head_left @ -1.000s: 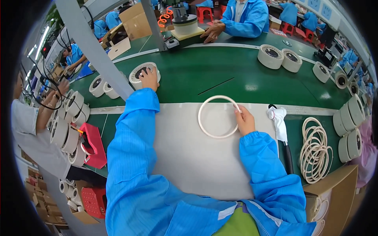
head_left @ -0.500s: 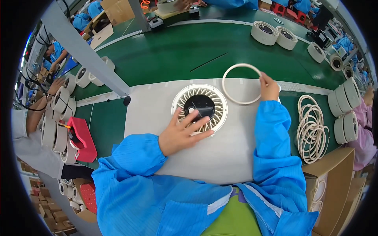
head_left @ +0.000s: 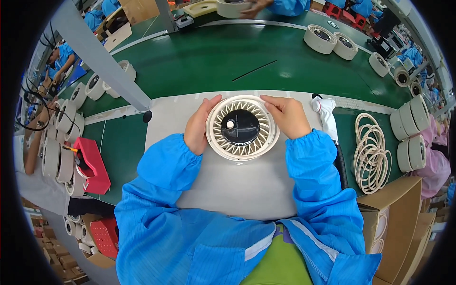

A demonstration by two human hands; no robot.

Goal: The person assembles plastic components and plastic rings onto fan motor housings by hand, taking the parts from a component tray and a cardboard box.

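The left hand [head_left: 197, 126] of the person is bent along the left side of a round white unit [head_left: 241, 127], with its fingertips at the upper left of the rim. From where I stand, I cannot tell whether it grips firmly or only supports. The right hand [head_left: 289, 116] has its thumb and fingers at the upper right of the same rim; how much they pinch there, I also cannot tell. A thin pale ring seems to lie along this rim, but I cannot separate the two edges well.

So the unit is between both hands, face upward, with pale curved ribs around a black disc [head_left: 246, 134]. It is above a grey mat [head_left: 228, 194], which extends below the hands toward the body.

Just to the right of the right hand there is a tool with a white cover [head_left: 326, 114]. Farther right are a bundle of cream rings [head_left: 373, 154] and, nearer to the body, an open cardboard box [head_left: 403, 218]. Well to the left of the left hand stands a red holder [head_left: 93, 164]. Beyond both hands runs a green belt [head_left: 199, 66], and across it a co-worker's hand [head_left: 256, 8] is beside another white unit [head_left: 232, 8].
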